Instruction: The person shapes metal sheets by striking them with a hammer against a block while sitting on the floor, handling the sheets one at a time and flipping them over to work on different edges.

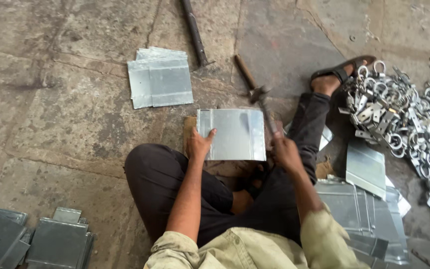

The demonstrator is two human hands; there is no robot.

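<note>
Cracked stone floor (51,99); left hand (198,144) flat on metal sheet (232,133); right hand (284,152) gripping hammer (261,97).

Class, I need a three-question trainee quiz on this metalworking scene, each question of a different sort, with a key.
1. True or false: the left hand presses on the metal sheet.
2. What does the right hand grip? A) hammer B) pliers C) brush
3. Fill in: the pile of ring clamps lies on the person's ____ side.

Key: 1 true; 2 A; 3 right.
</note>
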